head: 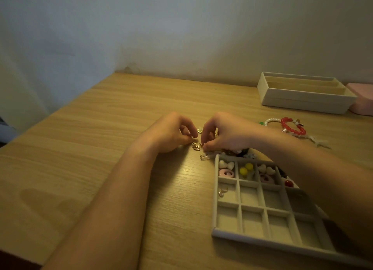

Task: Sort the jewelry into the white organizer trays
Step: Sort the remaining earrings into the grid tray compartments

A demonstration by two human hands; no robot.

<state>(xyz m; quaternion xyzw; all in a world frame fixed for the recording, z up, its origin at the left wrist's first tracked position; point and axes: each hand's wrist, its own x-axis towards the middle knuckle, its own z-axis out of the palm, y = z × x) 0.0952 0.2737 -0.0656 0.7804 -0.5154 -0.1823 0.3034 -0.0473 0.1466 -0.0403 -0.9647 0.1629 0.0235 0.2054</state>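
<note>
A person's two hands meet over a cluster of small gold-coloured charms [196,146] near the middle of the light wooden tabletop [121,108]. The left hand [173,133] curls its fingers with the tips pinched together, apparently on one piece. The right hand [227,135] nips a tiny gold loop between thumb and forefinger. The step in hand looks like teasing one charm free of the pile. Just beside the cluster, toward the tabletop's near right edge, lies the white gridded organizer tray [215,191]. Its far row already holds white hearts, pink rings, yellow beads and a red bead, and a gold heart earring [222,192] sits in the left compartment of the second row. A red bead bracelet [293,127] and a white pearl bracelet [270,120] wait unsorted near the right edge, in front of a long white divided tray [302,103] at the far right corner. The next move likely calls for a light, separating lift, then a short carry to a compartment, perhaps the earring's.
</note>
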